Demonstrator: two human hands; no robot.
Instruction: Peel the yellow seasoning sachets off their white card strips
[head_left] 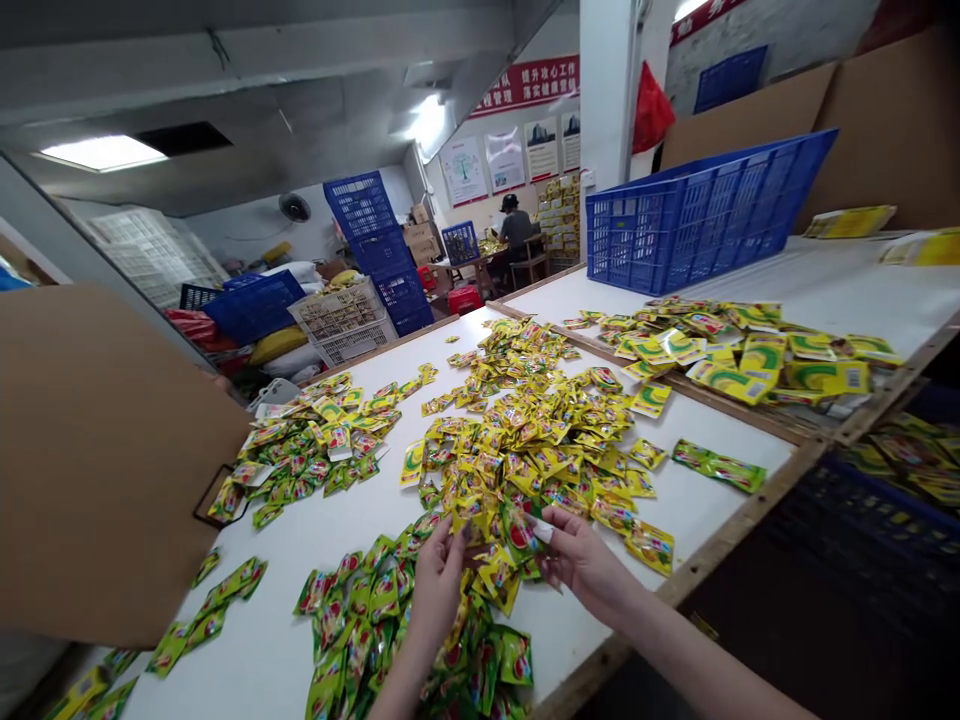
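My left hand (437, 580) and my right hand (576, 557) meet over the near edge of a white table (315, 540), both pinched on small yellow sachets (501, 565) at the front of a big yellow pile (525, 440). A heap of green sachets (390, 620) lies just under my left wrist. The fingers of both hands are curled closed around the packets.
Another green pile (315, 440) lies at the left, larger yellow-green packets (735, 355) at the right beyond a wooden divider. A blue crate (697, 215) stands behind them. A brown cardboard sheet (97, 460) rises at the left. A person (516, 228) sits far back.
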